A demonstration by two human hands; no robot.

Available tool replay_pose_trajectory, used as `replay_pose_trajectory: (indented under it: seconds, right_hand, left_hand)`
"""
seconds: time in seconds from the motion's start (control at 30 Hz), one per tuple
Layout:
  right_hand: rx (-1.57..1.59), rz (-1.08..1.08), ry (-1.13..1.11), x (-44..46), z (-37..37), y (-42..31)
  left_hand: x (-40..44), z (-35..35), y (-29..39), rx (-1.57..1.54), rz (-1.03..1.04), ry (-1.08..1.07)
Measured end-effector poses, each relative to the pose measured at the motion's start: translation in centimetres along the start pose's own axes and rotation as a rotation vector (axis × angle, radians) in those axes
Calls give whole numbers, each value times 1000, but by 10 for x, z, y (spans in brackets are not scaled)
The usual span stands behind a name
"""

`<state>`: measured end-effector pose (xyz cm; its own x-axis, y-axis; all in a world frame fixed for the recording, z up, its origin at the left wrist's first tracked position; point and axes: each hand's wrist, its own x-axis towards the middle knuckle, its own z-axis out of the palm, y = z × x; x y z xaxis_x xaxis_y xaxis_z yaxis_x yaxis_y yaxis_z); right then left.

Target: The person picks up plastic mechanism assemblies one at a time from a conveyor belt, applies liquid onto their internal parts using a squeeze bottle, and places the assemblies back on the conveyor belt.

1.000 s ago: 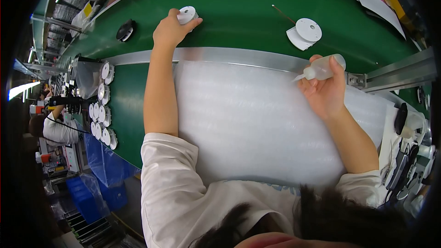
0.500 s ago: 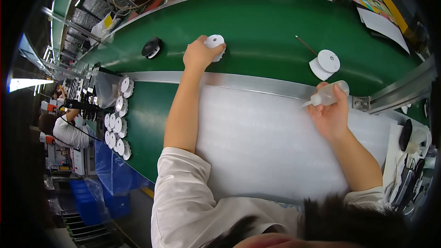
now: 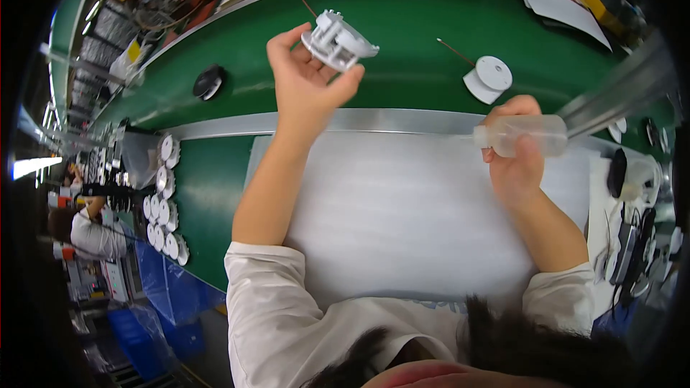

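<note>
My left hand (image 3: 305, 75) grips a white plastic spool-like part (image 3: 338, 42) between thumb and fingers, raised over the green belt and tilted so its inner structure shows. A thin brown wire sticks up from that part. In my right hand (image 3: 519, 162) lies a translucent squeeze bottle (image 3: 532, 135), held sideways with its narrow tip pointing left. Beyond the bottle, a similar white part (image 3: 490, 77) with a brown wire rests on the belt. A black round part (image 3: 209, 82) sits on the belt, left of my left hand.
A white foam sheet (image 3: 410, 208) covers the bench before me. Several white round parts (image 3: 167, 212) stand at the bench's left end. A metal rail (image 3: 374, 121) borders the belt, and a metal post (image 3: 618, 90) slants at right. Another person (image 3: 97, 233) is at far left.
My left hand has lifted the white part off the belt and turned it on its side. The bottle in my right hand has swung from slanted to nearly level.
</note>
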<state>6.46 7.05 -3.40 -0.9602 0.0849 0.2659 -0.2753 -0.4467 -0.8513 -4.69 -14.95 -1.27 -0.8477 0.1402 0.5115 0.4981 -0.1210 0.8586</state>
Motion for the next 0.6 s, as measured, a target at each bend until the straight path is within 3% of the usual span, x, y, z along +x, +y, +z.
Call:
replay_pose_trajectory:
  seconds: [0.03,0.07,0.1,0.13,0.2,0.23,0.27,0.33,0.37,0.43,0.6]
  right_hand:
    - [-51,-168,-50,-2,1,-4]
    - [-57,-173,-30,-2,-1,-7]
    - [-156,-411,-161,0,-3,-10]
    - [-257,-644,-290,-1,-4,-12]
    - [-354,-737,-299,-4,2,-24]
    - [-447,-825,-326,-7,6,-29]
    - [-447,-813,-306,-10,9,-33]
    - [-570,-760,-317,-16,15,-38]
    - [-571,-750,-304,-17,17,-40]
    - [-638,-745,-400,-18,20,-42]
    - [-678,-788,-390,-20,23,-36]
  left_hand:
    - [-7,7,-3,-13,-9,-19]
    - [-12,13,-6,141,274,-53]
    - [-17,17,-7,292,562,-83]
    - [-25,20,-2,283,557,-100]
    - [-40,24,11,-644,-275,-390]
    - [-43,22,0,-185,9,-424]
    - [-42,19,-3,-187,-10,-436]
    - [-35,21,3,179,522,-661]
    - [-37,22,-2,198,616,-611]
    - [-39,22,1,214,609,-632]
    - [-39,22,13,271,560,-731]
